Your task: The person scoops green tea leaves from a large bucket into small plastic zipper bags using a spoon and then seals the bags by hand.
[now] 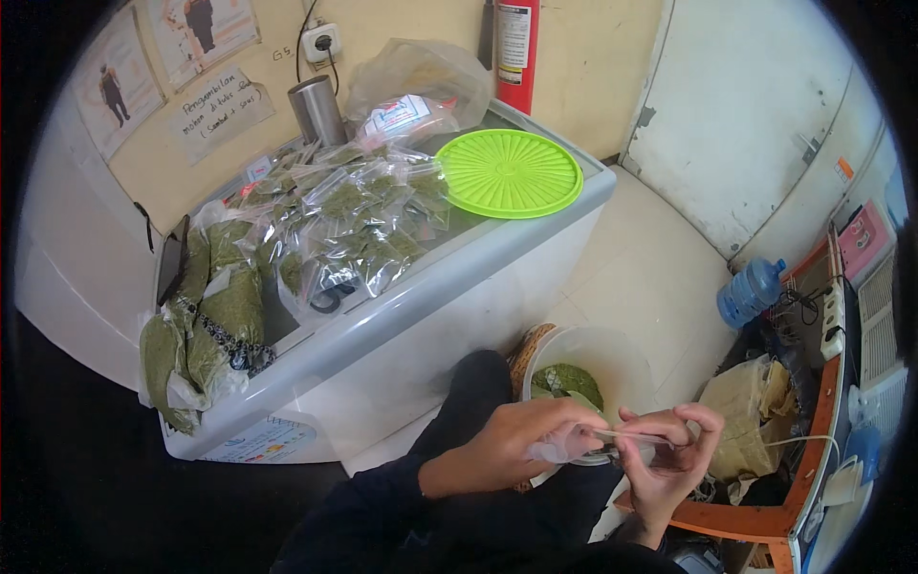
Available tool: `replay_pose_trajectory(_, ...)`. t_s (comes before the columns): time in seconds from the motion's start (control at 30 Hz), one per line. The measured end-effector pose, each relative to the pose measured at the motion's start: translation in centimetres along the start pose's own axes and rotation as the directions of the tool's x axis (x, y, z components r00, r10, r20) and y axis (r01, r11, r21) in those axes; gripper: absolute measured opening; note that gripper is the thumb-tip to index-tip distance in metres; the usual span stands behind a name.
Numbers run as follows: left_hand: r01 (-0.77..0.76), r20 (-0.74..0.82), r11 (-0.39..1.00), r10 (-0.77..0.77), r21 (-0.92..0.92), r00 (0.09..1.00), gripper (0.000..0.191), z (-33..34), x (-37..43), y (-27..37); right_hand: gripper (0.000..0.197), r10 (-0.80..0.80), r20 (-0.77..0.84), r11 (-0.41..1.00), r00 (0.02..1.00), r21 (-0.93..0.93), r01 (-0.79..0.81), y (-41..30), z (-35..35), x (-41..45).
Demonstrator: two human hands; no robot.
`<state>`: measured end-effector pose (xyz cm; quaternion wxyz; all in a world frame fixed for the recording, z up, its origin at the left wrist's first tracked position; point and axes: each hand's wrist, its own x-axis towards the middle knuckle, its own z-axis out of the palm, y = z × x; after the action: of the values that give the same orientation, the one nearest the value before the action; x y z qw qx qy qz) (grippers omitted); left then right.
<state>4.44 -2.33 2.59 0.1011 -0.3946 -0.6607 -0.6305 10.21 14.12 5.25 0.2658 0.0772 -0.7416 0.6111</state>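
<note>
My left hand (509, 438) and my right hand (663, 455) meet over my lap, pinching a thin clear plastic bag (563, 443) between thumbs and fingers. Just beyond them, a translucent plastic tub (617, 359) stands low down, with green ground flakes (574, 380) inside. Many small clear bags filled with the same green stuff (358, 208) lie heaped on the chest freezer (430, 280). Large filled bags (229, 301) rest at its left end, a beaded string (222, 337) across them. A round lime-green lid (510, 173) lies near its right end.
A metal cylinder (318, 111) and a large plastic bag (423, 79) stand at the freezer's back, near a fire extinguisher (516, 57). On the right are a blue water jug (749, 293), a worn box (742, 416) and an orange wooden frame (746, 518).
</note>
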Motion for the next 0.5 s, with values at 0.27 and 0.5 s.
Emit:
replay_pose_trajectory(0.27, -0.111, -0.044, 0.983, 0.119, 0.145, 0.992, 0.023, 0.3, -0.7, -0.1, 0.06, 0.165, -0.027, 0.985, 0.986, 0.062, -0.163, -0.9, 0.9, -0.1)
replay_pose_trajectory(0.5, -0.165, 0.035, 0.968, 0.162, 0.188, 0.986, 0.022, -0.1, -1.5, 0.3, 0.062, 0.035, 0.007, 0.999, 0.999, 0.028, -0.035, -0.3, 1.3, -0.5)
